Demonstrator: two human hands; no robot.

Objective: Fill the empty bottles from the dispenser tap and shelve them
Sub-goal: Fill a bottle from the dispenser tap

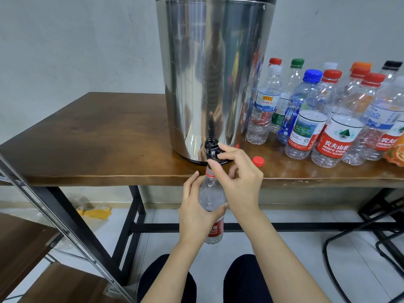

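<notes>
A tall shiny steel dispenser (214, 73) stands on the wooden table (109, 145), its black tap (211, 149) over the table's front edge. My left hand (195, 212) grips an uncapped clear bottle with a red label (212, 193), held upright with its mouth right under the tap. My right hand (237, 178) pinches the tap's lever with thumb and forefinger. A loose red cap (258, 161) lies on the table just right of the tap. I cannot tell whether water is flowing.
Several capped empty bottles (332, 119) crowd the table to the right of the dispenser. A wood-and-metal shelf unit (32, 237) stands at the lower left. Black chair legs (360, 237) sit at the right, and a yellow bag (96, 212) lies on the tiled floor.
</notes>
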